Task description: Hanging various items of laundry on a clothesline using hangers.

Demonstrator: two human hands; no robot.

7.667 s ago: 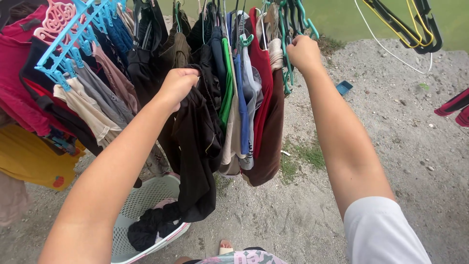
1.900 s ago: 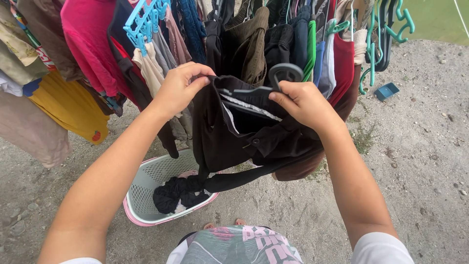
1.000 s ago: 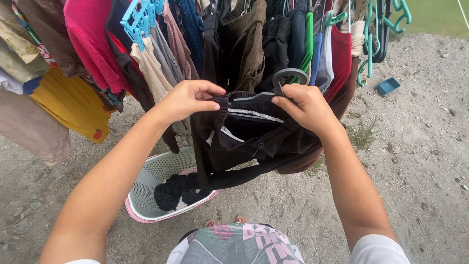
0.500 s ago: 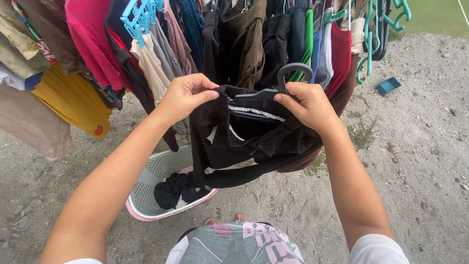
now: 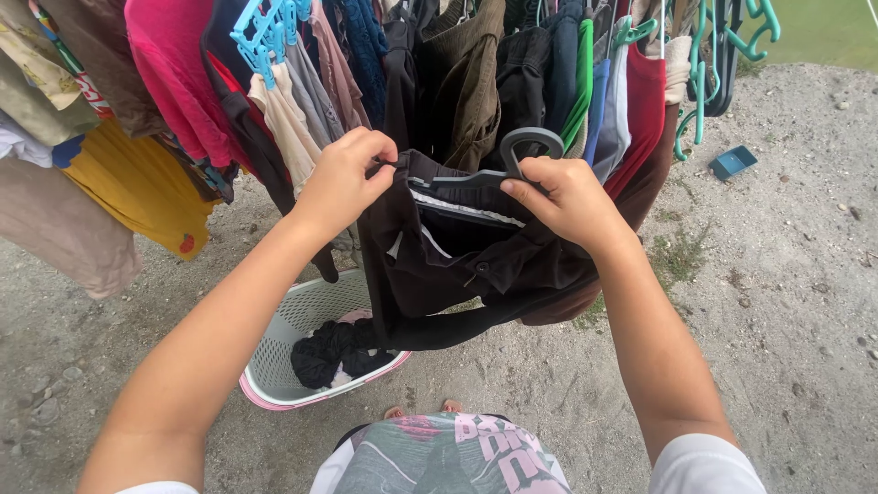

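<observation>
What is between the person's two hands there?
In the head view, between the left hand and right hand stretches a grey hanger with the black garment's top edge.

Under you is sandy ground (image 5: 786,302). A pale laundry basket (image 5: 274,348) with a pink rim stands on it near left, and a small blue box (image 5: 734,162) lies far right beside grass tufts (image 5: 681,256).

Outdoor daylight, no hard shadows. The ground (image 5: 777,302) is grey sand and gravel with small grass tufts (image 5: 681,256). A green strip (image 5: 823,32) lies at the top right edge. Hung clothes (image 5: 174,101) fill the upper left.
</observation>
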